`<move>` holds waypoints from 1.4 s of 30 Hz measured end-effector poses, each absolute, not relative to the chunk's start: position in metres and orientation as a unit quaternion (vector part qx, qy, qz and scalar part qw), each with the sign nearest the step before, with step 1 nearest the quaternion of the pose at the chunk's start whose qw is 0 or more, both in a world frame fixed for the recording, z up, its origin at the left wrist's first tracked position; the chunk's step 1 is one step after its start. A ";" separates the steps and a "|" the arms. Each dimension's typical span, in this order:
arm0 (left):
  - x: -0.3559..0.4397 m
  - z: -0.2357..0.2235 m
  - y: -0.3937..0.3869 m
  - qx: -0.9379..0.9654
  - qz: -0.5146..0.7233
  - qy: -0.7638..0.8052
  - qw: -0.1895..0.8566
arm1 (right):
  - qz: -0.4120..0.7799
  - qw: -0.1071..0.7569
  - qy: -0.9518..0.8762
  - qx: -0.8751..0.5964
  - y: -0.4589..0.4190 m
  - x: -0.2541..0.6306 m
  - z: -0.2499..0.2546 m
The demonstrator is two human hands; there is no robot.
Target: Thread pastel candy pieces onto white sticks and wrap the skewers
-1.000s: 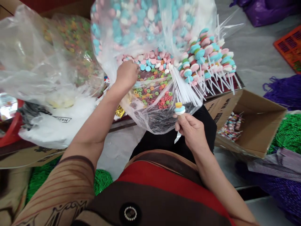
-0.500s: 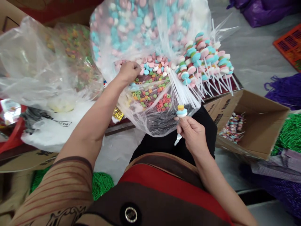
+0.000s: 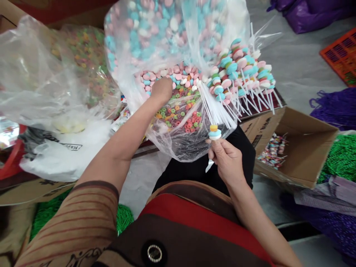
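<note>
My left hand (image 3: 162, 91) is at the near edge of a heap of pink, blue and white candies (image 3: 149, 76), with its fingers hidden from me. Just below it are small colourful ring candies (image 3: 178, 111) on clear plastic. Over my lap, my right hand (image 3: 227, 156) is closed round a candy skewer (image 3: 214, 133), held upright with yellow-orange, blue and white pieces at its top. A pointed white end pokes out below the fingers. White sticks (image 3: 215, 107) lie fanned beside the rings, and finished candy skewers (image 3: 241, 70) are piled to their right.
A large clear bag of candies (image 3: 155, 29) stands behind the heap. Another bag of ring candies (image 3: 83, 55) is at the left. An open cardboard box (image 3: 308, 148) at the right contains colourful skewers. Green beads (image 3: 340, 157) and purple strands (image 3: 333, 107) lie beyond it.
My left hand has shifted a little to the right over the candies, and its fingers have gone out of sight. My right hand keeps the candy skewer in nearly the same place.
</note>
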State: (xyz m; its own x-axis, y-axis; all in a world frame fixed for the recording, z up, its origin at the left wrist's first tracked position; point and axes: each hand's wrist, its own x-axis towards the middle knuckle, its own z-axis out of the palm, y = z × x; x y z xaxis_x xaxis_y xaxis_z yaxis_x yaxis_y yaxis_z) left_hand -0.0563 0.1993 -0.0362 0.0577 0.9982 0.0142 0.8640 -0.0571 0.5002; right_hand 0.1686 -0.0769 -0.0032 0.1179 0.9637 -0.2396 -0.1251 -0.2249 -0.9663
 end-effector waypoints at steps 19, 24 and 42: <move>-0.056 -0.026 0.183 0.749 0.164 0.625 0.146 | 0.547 0.490 -0.377 -0.564 -0.078 0.166 -0.005; -0.058 -0.039 0.189 0.718 0.282 0.610 0.182 | 0.567 0.461 -0.391 -0.560 -0.076 0.169 0.001; -0.003 -0.010 0.055 0.480 0.486 0.394 0.615 | 0.487 0.419 -0.511 -0.571 -0.072 0.171 0.014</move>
